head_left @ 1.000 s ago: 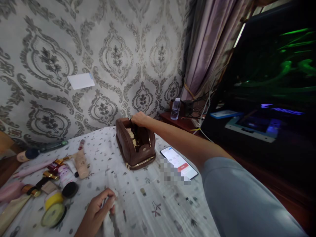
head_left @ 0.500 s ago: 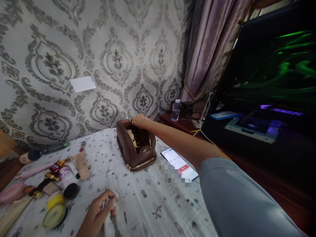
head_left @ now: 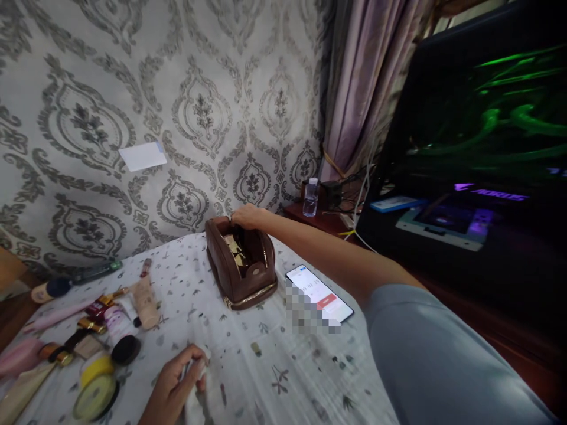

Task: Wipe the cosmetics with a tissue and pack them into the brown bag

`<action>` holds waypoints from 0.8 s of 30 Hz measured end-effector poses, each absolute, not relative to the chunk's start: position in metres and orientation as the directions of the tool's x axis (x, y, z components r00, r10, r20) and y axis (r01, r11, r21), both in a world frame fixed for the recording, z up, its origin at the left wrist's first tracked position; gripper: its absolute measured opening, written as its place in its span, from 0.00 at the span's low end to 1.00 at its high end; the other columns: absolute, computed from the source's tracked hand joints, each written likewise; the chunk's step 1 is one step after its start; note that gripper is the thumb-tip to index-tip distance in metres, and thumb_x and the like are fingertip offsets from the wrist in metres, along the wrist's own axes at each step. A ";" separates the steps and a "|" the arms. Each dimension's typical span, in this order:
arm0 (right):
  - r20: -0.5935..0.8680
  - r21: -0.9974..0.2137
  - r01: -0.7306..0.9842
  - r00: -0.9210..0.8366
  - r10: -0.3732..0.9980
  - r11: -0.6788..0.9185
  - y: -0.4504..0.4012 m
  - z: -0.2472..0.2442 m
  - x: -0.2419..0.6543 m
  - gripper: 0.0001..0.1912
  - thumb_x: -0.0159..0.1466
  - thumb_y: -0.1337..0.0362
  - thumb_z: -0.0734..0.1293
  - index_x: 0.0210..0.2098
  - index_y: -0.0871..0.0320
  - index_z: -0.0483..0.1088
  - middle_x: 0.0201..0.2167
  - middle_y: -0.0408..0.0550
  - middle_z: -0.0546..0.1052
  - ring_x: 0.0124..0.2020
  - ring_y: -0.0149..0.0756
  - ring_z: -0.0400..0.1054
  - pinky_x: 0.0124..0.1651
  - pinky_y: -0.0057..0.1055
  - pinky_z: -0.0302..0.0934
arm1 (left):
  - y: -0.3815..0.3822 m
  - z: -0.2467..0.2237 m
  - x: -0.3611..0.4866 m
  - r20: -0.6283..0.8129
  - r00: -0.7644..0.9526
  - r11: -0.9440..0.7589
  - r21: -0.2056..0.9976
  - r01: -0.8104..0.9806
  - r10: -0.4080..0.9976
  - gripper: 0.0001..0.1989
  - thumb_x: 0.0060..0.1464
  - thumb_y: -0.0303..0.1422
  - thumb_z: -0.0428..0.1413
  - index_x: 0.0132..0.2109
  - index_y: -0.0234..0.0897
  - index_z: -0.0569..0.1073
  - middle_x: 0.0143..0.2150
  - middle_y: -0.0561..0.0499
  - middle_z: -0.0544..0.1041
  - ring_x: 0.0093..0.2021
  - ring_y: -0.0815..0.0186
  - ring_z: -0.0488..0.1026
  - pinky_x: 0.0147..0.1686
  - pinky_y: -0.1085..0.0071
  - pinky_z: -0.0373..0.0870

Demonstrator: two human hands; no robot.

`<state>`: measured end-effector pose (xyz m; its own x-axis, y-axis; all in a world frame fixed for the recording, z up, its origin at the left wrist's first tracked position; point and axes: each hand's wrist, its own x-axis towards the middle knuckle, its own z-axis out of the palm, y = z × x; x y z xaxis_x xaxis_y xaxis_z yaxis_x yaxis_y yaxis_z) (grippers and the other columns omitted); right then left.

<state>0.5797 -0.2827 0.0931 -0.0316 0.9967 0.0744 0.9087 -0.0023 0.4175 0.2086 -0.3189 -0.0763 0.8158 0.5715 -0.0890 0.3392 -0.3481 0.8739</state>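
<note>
A brown cosmetic bag (head_left: pixel 237 283) with gold zips stands unzipped on the patterned sheet, its mouth wide and a pale, gold-patterned item (head_left: pixel 235 251) inside. Reaching across, my right hand (head_left: pixel 248 217) is closed at the bag's far top rim; its fingertips are partly hidden there. Nearer to me, my left hand (head_left: pixel 175 378) hovers low over the sheet, its fingers curled round a crumpled white piece that looks like tissue (head_left: pixel 204 356). To the right of the bag lies a lit phone (head_left: pixel 325 301) with a timer on its screen.
Several cosmetics crowd the left: a beige tube (head_left: pixel 145 304), a yellow-lidded jar (head_left: pixel 95 392), a black-capped bottle (head_left: pixel 119 324) and a pink item (head_left: pixel 20 357). A water bottle (head_left: pixel 310 198) stands on the side table beside cables. A dark computer case (head_left: pixel 465 147) rises at right.
The view has shifted slightly. My right hand stays at the bag's far rim with a small turn of the wrist. My left hand keeps its hold on the white piece.
</note>
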 end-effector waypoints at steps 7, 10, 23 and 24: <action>0.317 0.195 0.935 0.226 0.921 -0.296 -0.299 0.118 0.591 0.27 0.68 0.71 0.56 0.64 0.51 0.66 0.59 0.53 0.74 0.57 0.44 0.71 0.49 0.34 0.68 | -0.326 -0.077 0.213 0.010 0.786 -0.337 0.907 0.253 0.618 0.26 0.60 0.57 0.49 0.32 0.39 0.70 0.24 0.53 0.73 0.28 0.63 0.69 0.34 0.71 0.64; 0.357 0.126 0.916 0.316 0.879 -0.381 -0.310 0.116 0.599 0.26 0.70 0.70 0.53 0.64 0.54 0.66 0.57 0.54 0.76 0.56 0.43 0.72 0.50 0.32 0.67 | -0.326 -0.078 0.213 0.004 0.816 -0.324 0.919 0.225 0.578 0.25 0.60 0.56 0.49 0.32 0.39 0.70 0.24 0.53 0.73 0.28 0.64 0.68 0.34 0.71 0.64; 0.321 0.213 0.944 0.175 0.931 -0.251 -0.330 0.081 0.580 0.19 0.70 0.67 0.59 0.57 0.53 0.72 0.55 0.51 0.76 0.56 0.40 0.68 0.52 0.30 0.60 | -0.328 -0.068 0.213 0.044 0.820 -0.363 0.909 0.204 0.571 0.23 0.60 0.54 0.48 0.31 0.39 0.69 0.23 0.54 0.72 0.28 0.63 0.70 0.33 0.70 0.64; 0.307 0.242 0.945 0.138 0.942 -0.218 -0.329 0.082 0.577 0.18 0.70 0.66 0.59 0.55 0.52 0.74 0.54 0.51 0.76 0.56 0.41 0.67 0.53 0.31 0.59 | -0.328 -0.068 0.213 0.041 0.821 -0.365 0.908 0.208 0.570 0.23 0.60 0.54 0.48 0.31 0.39 0.68 0.24 0.54 0.72 0.29 0.63 0.70 0.34 0.70 0.64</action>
